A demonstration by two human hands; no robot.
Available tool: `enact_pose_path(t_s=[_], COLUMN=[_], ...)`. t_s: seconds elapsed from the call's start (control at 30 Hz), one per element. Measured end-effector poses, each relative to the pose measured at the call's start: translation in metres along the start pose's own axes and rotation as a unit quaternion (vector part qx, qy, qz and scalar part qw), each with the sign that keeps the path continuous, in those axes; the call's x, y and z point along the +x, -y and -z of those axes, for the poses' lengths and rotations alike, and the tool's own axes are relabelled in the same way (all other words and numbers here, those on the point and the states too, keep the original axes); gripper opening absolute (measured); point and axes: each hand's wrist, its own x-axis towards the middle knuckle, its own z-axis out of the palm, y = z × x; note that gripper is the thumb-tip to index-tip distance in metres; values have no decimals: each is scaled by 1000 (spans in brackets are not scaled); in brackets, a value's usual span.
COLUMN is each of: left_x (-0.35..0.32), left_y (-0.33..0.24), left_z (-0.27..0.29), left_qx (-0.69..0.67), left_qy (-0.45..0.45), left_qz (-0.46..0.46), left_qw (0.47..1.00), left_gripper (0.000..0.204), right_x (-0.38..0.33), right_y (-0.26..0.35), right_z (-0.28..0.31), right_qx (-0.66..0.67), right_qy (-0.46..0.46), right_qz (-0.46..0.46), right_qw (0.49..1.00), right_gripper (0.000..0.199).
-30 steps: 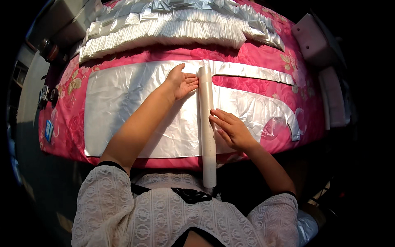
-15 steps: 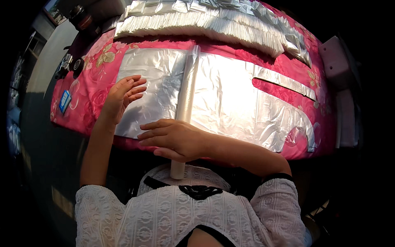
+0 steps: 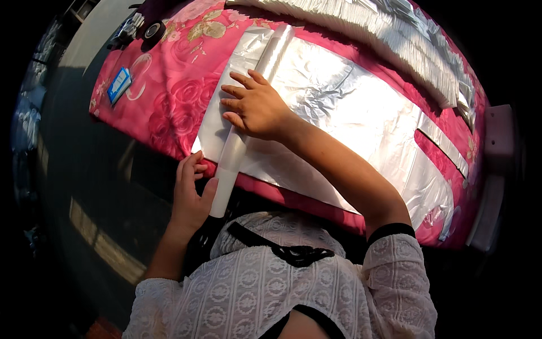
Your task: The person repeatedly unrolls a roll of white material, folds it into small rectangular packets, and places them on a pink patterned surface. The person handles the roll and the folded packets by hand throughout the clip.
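A silvery white plastic bag with cut-out handles (image 3: 333,107) lies flat on the pink tablecloth. Slanting across its left part is a pale, glossy tube (image 3: 228,164), whose near end sticks out past the table edge. My right hand (image 3: 257,107) rests flat over the tube and the bag, fingers spread. By the bag's near left corner, just left of the tube's near end, is my left hand (image 3: 192,195). Its thumb and fingers are apart and nothing shows in its grip; the fingertips are at the corner, but I cannot tell whether they press on it.
Long rows of folded white packets (image 3: 361,28) line the far side of the table. A blue and white small pack (image 3: 119,85) and a black tape roll (image 3: 152,33) lie on the flowered tablecloth (image 3: 169,107) at left. A pale box (image 3: 500,131) stands off the right edge.
The tube now lies nearer the bag's left edge. My right hand has gone forward onto it, and my left hand has come down to the near corner. The view has shifted left.
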Motion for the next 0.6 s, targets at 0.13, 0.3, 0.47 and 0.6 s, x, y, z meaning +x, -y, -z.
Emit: enact_pose_path(t_s=[0.13,0.3,0.47,0.6], left_x=[-4,-3,4,10], left_y=[-5,1,-21,-31], left_z=[-8,-11,-15,-37], left_qx=[192,-162,-525,-699], left_qy=[-14,19,253,398], left_qz=[43,142,143,161], left_qw=[980,976,799,572], left_gripper=[66,71,62,70], right_x=[40,40,7,-21], right_y=[34,41,25,29], right_z=[-39,-40,29,70], right_qx=[44,241,810,802], right_qy=[-209,-359,-235,-284], right_qz=[-197,-366,-298,-258], right_qw=[957,824,448,458], right_gripper=[48,75,52,62])
